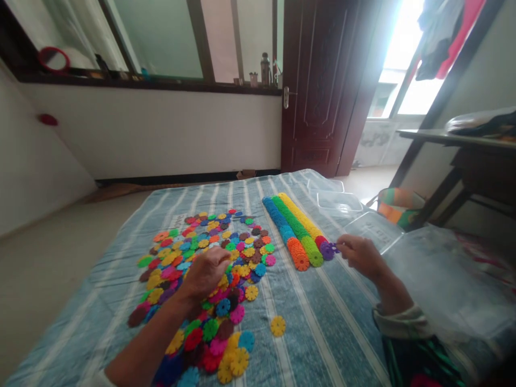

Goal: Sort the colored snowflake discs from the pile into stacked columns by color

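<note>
A loose heap of notched plastic flower discs (209,226) in many colours spreads over the striped cloth. My left hand (207,271) is over the heap with its fingers curled together; what they hold, if anything, is hidden. To the right lie three rows of overlapping discs: a blue row (280,217) ending in orange, a green row (292,220) ending in light green, and a yellow row (298,215) followed by red and purple. At the near end of that last row, my right hand (360,257) pinches a purple disc (334,247). One yellow disc (278,325) lies apart.
Clear plastic boxes (341,202) and a lid (374,228) sit along the cloth's right side, with crumpled clear plastic (447,279) nearer me. A dark table (455,138) stands at the right. Behind the bed are a wall and a brown door (318,80).
</note>
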{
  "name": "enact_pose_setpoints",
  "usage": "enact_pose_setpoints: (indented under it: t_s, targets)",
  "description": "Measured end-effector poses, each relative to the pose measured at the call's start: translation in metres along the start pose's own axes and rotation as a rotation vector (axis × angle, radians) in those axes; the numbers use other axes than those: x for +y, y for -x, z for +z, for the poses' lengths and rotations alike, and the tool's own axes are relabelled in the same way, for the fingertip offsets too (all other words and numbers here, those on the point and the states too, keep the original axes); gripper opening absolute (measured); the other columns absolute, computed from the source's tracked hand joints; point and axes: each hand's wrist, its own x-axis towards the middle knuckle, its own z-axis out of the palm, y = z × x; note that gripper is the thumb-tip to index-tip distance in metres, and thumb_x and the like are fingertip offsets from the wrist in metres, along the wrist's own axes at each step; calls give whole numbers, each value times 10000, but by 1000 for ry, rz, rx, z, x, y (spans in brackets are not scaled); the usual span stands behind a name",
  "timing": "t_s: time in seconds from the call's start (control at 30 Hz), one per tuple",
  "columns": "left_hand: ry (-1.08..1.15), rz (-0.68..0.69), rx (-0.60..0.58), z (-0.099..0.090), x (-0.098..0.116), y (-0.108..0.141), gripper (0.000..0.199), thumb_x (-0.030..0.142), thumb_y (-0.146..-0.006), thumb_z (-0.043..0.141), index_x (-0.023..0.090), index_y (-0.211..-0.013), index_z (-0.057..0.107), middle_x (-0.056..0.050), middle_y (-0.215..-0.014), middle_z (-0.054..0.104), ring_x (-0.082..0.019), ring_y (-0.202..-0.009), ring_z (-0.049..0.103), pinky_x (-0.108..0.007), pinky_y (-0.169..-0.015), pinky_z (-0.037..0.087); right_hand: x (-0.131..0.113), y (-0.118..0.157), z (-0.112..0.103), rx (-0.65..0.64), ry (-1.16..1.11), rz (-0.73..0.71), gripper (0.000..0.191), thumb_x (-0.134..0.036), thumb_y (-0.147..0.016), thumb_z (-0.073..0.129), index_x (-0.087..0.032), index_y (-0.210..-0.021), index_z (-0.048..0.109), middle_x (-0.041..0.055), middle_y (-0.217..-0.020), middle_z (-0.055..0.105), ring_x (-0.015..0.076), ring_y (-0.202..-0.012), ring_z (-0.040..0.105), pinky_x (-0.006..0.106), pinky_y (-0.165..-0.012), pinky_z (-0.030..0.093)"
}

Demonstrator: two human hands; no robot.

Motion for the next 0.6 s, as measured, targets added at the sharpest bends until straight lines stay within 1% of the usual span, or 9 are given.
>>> enact_pose_setpoints:
  t_s: [0.13, 0.27, 0.4, 0.53, 0.6]
  targets:
    - [-46, -6, 52, 3, -20, -4, 244, 290, -787, 442, 223, -752, 674, -46, -830, 719, -203, -814, 666, -283, -782, 514, -2, -2, -2, -46, 22, 39, 191, -223, -815, 508, -223, -743, 686, -24, -571, 631, 116, -466, 573, 214, -530, 415]
    - [-109, -31, 112, 7, -27, -2, 262, 290, -794, 434, 213, -832, 681, -77, -895, 726, -246, -888, 676, -334, -827, 531, -1, -4, 1, -91, 9, 49, 188, -221, -816, 501, -219, -752, 678, -23, -567, 630, 122, -471, 583, 225, -538, 422]
    - [-224, -69, 195, 7, -25, 4, 252, 265, -807, 450, 181, -896, 670, -128, -1009, 714, -290, -1002, 646, -403, -924, 508, 7, -5, 8, -126, -12, 62, 165, -231, -794, 509, -213, -777, 673, -29, -571, 620, 128, -481, 584, 236, -546, 425]
    - [-240, -66, 185, 4, -18, 12, 233, 245, -829, 448, 171, -875, 664, -137, -975, 707, -285, -982, 644, -411, -913, 515, 14, -7, 16, -125, 20, 57, 146, -259, -754, 568, -214, -836, 679, -37, -588, 620, 135, -529, 592, 237, -564, 415]
    - [-226, -52, 177, 2, -14, 17, 226, 246, -828, 454, 169, -862, 664, -134, -966, 705, -278, -967, 645, -402, -896, 523, 16, -8, 19, -101, 54, 49, 185, -269, -715, 617, -213, -876, 689, -41, -604, 626, 143, -571, 599, 240, -579, 409]
